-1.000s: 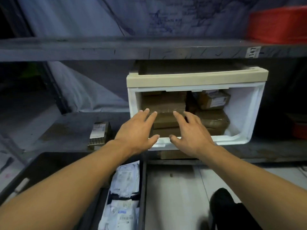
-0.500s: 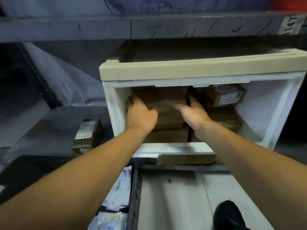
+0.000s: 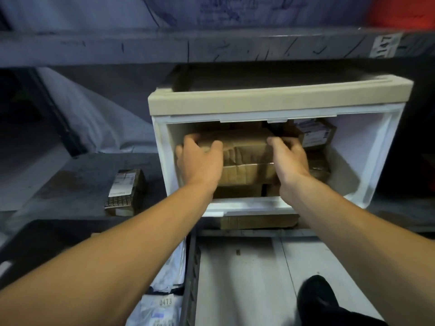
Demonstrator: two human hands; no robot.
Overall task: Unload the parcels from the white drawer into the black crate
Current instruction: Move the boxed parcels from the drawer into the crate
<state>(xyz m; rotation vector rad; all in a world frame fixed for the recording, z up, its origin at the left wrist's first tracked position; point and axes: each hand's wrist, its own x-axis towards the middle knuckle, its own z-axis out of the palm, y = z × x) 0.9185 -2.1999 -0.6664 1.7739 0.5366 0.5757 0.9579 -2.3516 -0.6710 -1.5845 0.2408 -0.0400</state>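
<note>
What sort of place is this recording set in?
Probably a parcel stockroom or sorting depot: labelled metal shelving, a white drawer packed with brown parcels, and mail bags in a crate below.

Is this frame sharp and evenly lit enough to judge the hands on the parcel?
Head view: dim overall, with the white drawer brightest; motion blur softens the left hand, right hand and the brown parcel they hold; wide-angle bowing bends the shelf edge; the drawer's back is in shadow.
</note>
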